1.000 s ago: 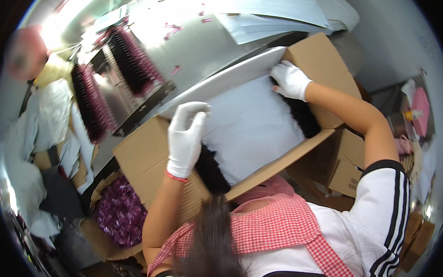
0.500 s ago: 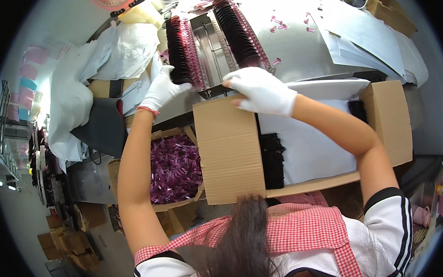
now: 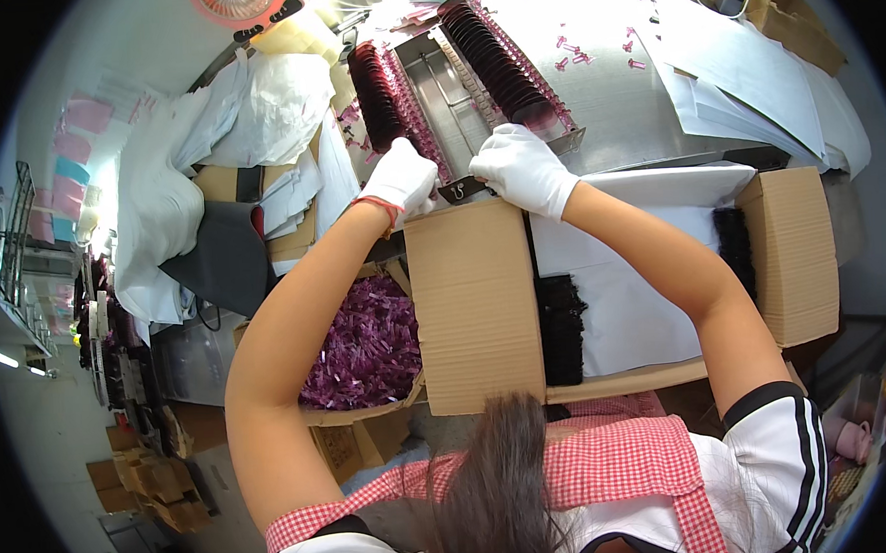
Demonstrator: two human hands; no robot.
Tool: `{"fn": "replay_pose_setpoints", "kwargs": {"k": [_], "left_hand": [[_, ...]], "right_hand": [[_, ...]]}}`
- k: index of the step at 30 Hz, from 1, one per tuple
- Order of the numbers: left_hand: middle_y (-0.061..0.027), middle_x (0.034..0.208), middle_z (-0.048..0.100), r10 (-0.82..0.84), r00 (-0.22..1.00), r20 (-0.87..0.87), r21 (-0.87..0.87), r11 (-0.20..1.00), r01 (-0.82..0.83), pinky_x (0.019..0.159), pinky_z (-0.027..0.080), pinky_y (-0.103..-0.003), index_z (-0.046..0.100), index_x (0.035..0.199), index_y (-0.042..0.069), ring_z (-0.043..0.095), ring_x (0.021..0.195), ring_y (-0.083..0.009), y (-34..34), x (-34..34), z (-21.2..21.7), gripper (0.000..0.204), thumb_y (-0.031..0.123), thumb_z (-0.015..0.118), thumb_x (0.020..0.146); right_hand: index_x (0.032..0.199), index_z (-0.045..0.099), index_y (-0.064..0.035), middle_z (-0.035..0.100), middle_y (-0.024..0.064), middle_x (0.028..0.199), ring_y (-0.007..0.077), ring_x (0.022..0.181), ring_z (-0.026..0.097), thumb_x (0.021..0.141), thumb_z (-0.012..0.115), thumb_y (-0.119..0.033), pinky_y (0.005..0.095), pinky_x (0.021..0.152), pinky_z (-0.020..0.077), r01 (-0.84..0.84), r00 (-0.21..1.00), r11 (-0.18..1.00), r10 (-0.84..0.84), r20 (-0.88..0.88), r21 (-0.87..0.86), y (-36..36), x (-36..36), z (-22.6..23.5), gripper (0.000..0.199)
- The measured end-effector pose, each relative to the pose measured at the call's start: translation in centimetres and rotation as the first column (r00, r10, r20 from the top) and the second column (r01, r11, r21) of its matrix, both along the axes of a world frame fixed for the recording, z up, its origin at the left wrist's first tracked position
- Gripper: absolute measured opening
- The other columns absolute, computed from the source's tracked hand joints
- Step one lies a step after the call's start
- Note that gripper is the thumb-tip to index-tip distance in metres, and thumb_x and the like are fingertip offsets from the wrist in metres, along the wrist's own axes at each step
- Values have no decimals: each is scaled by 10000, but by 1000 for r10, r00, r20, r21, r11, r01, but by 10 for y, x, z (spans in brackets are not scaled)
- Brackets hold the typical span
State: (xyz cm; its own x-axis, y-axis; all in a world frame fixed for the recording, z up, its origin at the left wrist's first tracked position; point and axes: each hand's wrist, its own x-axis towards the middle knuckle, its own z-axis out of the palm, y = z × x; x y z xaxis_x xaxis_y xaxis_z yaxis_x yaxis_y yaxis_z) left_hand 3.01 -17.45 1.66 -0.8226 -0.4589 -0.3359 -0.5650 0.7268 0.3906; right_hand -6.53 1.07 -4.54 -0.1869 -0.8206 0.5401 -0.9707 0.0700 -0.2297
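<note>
The fingers of the left hand are curled down on the near end of a long metal tray, and the fingers of the right hand are curled on the same end, just beside them. Both hands wear white gloves. I cannot tell how tight the grip is, because the gloves hide the tips.

The metal tray lies on a shiny metal desk, with its near end at the desk's edge. On each side of the tray is a row of dark red pieces, set close like teeth on a comb. Small pink bits lie loose on the desk, near sheets of white paper.

Just below the hands is an open cardboard box. It has white paper and black fuzzy things in it. To its left, another box is full of purple pieces. A round pink fan sits at the top, well apart from the hands.
</note>
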Motion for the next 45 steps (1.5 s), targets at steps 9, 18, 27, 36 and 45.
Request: {"fn": "replay_pose_setpoints", "kwargs": {"k": [9,18,27,36,45], "left_hand": [[-293,881,675,-163,985,-63,-262,955,141,772,538,-500,500,1117,-34,673,843,-439,9,50,44,343,207,494,873],[-160,1051,641,-477,871,-120,269,829,491,917,477,-347,505,1227,-19,624,998,-245,-8,41,60,503,295,676,874],[-234,1112,636,-190,957,-217,-256,958,133,848,530,-364,483,1269,-80,639,1013,-271,-103,-41,-6,837,392,852,685],[-90,820,696,-67,996,67,-52,996,70,1094,314,-511,569,1021,1,669,672,-201,-54,-50,17,461,369,689,771],[-291,987,666,-238,965,105,-631,734,250,869,497,-483,495,1101,38,684,909,-415,-35,-43,22,260,102,491,849]], "right_hand": [[1355,460,29,510,240,1340,402,1255,487,578,901,-267,423,1069,412,115,943,967,-35,330,-227,10,37,36,941],[1243,577,-106,556,148,1094,321,1035,606,760,741,-90,380,899,526,53,841,966,94,532,-254,-4,51,52,510],[1058,629,-108,634,115,976,322,889,649,747,764,-221,391,775,538,-126,932,990,96,348,64,-6,-14,27,357],[994,636,-97,658,141,854,354,811,656,696,747,-260,429,728,532,-270,894,963,247,374,10,-7,-27,21,357],[1160,624,-75,670,110,1092,279,1026,652,749,753,-132,336,914,515,-179,837,982,181,516,-55,-9,-21,27,434]]}}
